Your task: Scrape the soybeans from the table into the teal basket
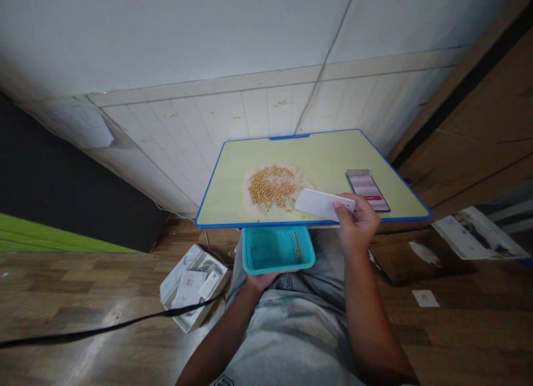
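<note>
1. Right hand (358,222) grips a white card (322,204) over the near edge of the table (333,153), just beside the pile of beans and rice (272,186) at mid-table.
2. Left hand (261,280) holds a teal tray (270,251) from underneath, just below that near edge.
3. A phone (368,191) lies near the right edge.

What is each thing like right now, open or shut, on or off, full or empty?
Phone: lying flat on the table, screen lit.
Teal tray: nearly empty, few beans inside, held by left hand.
White card: gripped in right hand, beside the bean pile.
Floor box: open.
</note>
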{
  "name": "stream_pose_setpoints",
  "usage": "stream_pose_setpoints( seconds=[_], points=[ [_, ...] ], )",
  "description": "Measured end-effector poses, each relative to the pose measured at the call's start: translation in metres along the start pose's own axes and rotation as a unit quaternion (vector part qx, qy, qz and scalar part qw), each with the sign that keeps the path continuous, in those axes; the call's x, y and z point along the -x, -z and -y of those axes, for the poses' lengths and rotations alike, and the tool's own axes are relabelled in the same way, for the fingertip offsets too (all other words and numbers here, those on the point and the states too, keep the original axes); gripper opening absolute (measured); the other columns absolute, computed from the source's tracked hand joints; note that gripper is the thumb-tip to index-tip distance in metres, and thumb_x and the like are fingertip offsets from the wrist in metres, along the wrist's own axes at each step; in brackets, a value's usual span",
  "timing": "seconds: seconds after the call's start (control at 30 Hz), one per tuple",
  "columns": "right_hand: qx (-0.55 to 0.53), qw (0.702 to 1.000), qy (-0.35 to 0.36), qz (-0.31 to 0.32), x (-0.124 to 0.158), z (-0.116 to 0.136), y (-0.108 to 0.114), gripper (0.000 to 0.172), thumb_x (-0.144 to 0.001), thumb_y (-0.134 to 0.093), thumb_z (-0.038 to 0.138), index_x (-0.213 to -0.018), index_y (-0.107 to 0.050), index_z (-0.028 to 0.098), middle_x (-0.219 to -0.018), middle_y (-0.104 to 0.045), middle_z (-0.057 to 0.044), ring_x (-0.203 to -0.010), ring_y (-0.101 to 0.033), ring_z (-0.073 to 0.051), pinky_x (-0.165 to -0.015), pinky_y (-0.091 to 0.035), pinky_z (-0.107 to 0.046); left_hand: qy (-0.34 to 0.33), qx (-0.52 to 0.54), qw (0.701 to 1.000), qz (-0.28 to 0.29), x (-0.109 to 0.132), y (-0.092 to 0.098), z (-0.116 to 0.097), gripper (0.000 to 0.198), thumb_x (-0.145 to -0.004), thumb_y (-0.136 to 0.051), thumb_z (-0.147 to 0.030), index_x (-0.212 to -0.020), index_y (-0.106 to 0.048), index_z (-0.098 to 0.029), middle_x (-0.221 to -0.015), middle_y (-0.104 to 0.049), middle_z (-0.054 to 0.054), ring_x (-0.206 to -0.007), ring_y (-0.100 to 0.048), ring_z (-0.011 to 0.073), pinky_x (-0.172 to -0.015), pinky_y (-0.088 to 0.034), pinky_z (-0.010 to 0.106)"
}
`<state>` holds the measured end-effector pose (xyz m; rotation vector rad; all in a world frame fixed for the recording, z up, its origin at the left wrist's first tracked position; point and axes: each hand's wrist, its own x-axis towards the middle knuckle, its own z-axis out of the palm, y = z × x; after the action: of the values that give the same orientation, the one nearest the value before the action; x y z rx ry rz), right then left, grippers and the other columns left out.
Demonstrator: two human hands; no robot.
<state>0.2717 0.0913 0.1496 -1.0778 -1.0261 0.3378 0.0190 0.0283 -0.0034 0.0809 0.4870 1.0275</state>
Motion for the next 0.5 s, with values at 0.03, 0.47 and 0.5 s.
stream_pose_setpoints(
  seconds=[0.03,0.47,0.5],
  points=[
    [0.003,1.000,-0.002,0.004,-0.0003,-0.0005,0.0007,0.018,-0.086,-0.084,0.039,-0.091,-0.082,0.021,-0.083,-0.080,-0.002,-0.075,-0.072,-0.022,-0.067,-0.053,-0.030,-0.003,-0.006,1.000,-0.009,0.0008,-0.0022,0.0000,0.088,-0.096,-0.038,-0.098,-0.144,-0.083,-0.040,-0.176,-0.064,0.004,-0.166,-0.049,0.0540,-0.128,-0.042,0.086],
    [0.006,0.997,-0.017,0.070,0.0065,0.0014,-0.0031,0.023,-0.091,-0.082,0.045,-0.094,-0.081,0.022,-0.083,-0.078,-0.002,-0.075,-0.071,-0.022,-0.065,-0.053,-0.030,-0.023,-0.049,0.997,-0.051,0.0033,-0.0103,0.0007,0.096,-0.092,-0.048,-0.098,-0.160,-0.072,-0.035,-0.183,-0.055,0.008,-0.163,-0.052,0.0545,-0.126,-0.047,0.081],
    [0.007,0.998,-0.014,0.066,0.0069,0.0008,-0.0043,0.024,-0.093,-0.082,0.046,-0.095,-0.081,0.022,-0.085,-0.079,-0.003,-0.077,-0.072,-0.022,-0.067,-0.054,-0.030,-0.025,-0.060,0.997,-0.049,0.0033,-0.0106,0.0010,0.095,-0.092,-0.047,-0.097,-0.161,-0.070,-0.036,-0.184,-0.054,0.007,-0.163,-0.052,0.0543,-0.125,-0.048,0.081]
  ],
)
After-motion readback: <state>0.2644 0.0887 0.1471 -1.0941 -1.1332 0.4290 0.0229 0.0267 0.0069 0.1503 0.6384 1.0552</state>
